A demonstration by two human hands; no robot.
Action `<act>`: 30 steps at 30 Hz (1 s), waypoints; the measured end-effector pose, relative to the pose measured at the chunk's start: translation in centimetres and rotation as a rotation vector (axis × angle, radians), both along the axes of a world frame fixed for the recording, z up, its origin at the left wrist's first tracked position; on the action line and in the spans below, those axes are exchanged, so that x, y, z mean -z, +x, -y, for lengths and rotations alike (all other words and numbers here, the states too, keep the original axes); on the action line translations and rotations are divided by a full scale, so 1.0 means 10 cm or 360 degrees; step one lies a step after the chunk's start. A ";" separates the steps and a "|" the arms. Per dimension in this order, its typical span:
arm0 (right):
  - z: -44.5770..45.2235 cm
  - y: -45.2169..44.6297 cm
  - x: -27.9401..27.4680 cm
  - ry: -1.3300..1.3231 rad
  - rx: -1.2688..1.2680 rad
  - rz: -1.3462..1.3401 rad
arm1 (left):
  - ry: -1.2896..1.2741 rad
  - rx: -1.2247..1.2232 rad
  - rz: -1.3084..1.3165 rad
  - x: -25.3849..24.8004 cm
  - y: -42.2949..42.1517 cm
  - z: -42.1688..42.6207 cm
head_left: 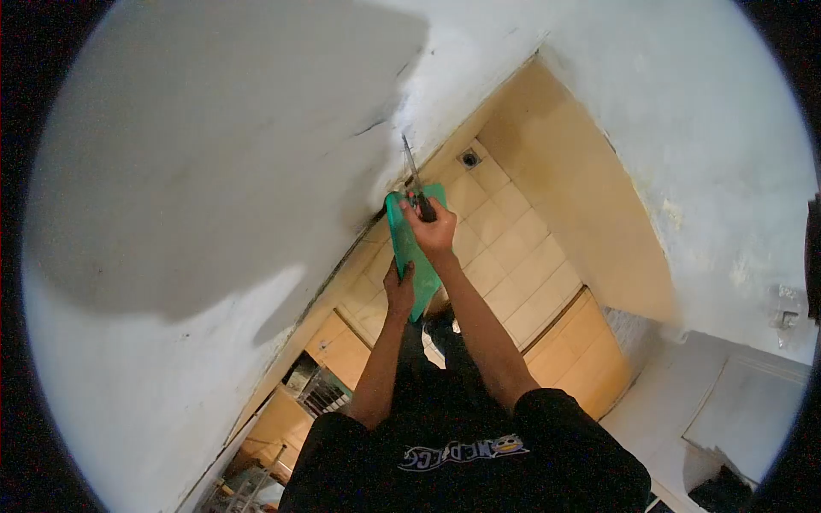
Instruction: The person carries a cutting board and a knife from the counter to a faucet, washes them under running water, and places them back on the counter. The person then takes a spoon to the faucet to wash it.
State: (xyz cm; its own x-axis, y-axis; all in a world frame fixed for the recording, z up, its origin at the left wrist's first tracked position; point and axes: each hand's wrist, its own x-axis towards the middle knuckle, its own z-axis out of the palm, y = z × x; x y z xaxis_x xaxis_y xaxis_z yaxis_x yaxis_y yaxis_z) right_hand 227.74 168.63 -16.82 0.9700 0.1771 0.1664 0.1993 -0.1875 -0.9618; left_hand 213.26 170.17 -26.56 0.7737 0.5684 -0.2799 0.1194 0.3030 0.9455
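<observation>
My right hand (436, 228) is closed round the dark handle of a thin metal tool (410, 156). The tool's long narrow blade points up and away from me, its tip close to the white wall (342, 111). Below and behind that hand is a green sheet-like object (420, 282), held upright. Its left edge is gripped by my left hand (399, 289), with the thumb on the near face. The green object's upper end is beside the wall's lower edge, where it meets the tiles.
Beige floor tiles (505, 227) with a round drain (469, 158) lie beyond my hands. A tan wall section (573, 179) rises at the right. At lower left stands a metal rack (323, 391); a wall fitting (784, 319) is at far right.
</observation>
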 end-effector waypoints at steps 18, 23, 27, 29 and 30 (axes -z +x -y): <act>0.79 -0.50 0.36 0.0685 -0.0147 -0.1393 | 0.0312 0.0083 -0.0245 -0.32 -0.04 -0.05; 0.98 -0.75 0.27 0.1090 -0.0268 -0.1709 | 0.0377 0.0126 -0.0280 -0.25 -0.07 -0.08; 1.08 -0.83 0.32 0.0918 -0.0165 -0.1793 | 0.0283 0.0192 -0.0292 -0.16 -0.12 -0.11; 1.10 -0.85 0.35 0.0853 -0.0159 -0.1790 | 0.0283 0.0187 -0.0281 -0.11 -0.15 -0.10; 1.10 -0.86 0.37 0.0637 -0.0115 -0.1697 | 0.0330 0.0142 -0.0215 -0.13 -0.15 -0.08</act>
State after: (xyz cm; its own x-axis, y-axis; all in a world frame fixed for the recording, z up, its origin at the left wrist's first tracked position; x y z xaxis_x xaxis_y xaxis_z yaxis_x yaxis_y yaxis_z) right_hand 219.18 157.60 -20.47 0.6409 0.3580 -0.6790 -0.7572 0.1496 -0.6358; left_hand 211.75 171.00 -25.25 0.7870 0.5554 -0.2687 0.2664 0.0870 0.9599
